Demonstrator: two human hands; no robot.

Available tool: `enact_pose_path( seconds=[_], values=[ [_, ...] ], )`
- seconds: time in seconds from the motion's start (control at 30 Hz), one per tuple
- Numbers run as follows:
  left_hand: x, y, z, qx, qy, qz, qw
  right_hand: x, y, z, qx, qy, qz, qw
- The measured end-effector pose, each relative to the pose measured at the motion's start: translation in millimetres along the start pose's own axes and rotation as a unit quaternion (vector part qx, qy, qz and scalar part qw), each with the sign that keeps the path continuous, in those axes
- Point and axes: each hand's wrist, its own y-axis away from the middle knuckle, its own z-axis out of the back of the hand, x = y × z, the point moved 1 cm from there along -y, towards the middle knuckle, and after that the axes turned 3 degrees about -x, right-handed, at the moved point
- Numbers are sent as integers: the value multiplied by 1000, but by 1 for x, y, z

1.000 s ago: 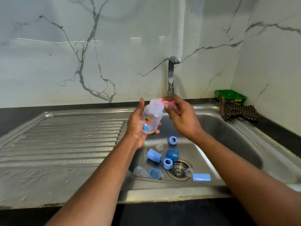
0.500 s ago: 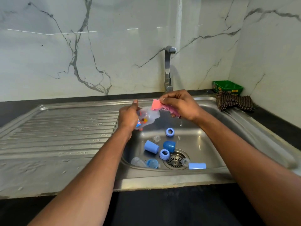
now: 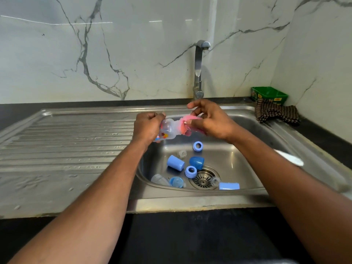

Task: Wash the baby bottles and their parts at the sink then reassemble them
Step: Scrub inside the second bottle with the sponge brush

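Observation:
My left hand (image 3: 147, 127) grips a small clear baby bottle (image 3: 167, 131) with a coloured print, held on its side above the sink basin (image 3: 247, 159). My right hand (image 3: 210, 120) pinches a pink sponge (image 3: 187, 123) pressed against the bottle's open mouth. In the basin lie two blue caps (image 3: 175, 162) (image 3: 229, 186), a darker blue cap (image 3: 197, 162), two blue screw rings (image 3: 197, 146) (image 3: 190, 171), a clear teat (image 3: 182, 153), and another clear bottle (image 3: 160, 180) with a blue part (image 3: 176, 181) beside it.
The tap (image 3: 199, 69) stands behind the basin, no water running. A ribbed steel draining board (image 3: 66, 145) lies to the left. A green tub (image 3: 269, 95) and a checked cloth (image 3: 276, 113) sit at the back right. The drain strainer (image 3: 203, 180) is in the basin floor.
The bottle has tipped from nearly upright to lying sideways, mouth to the right. The pink sponge has come against its mouth. Both hands have shifted slightly.

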Motion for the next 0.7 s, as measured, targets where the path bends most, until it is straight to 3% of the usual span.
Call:
enact_pose_path(
  seconds=[0.2,0.5,0.7],
  values=[
    [1,6,-5,25,-46,-15,999,-2,6,3,-11,39,6,999],
    [-4,14,-1,-26,43,93,994,5,9,-11,-20,20,14,999],
    [-7,13,4,-48,38,104,993,4,6,-9,35,-56,-17,998]
  ],
)
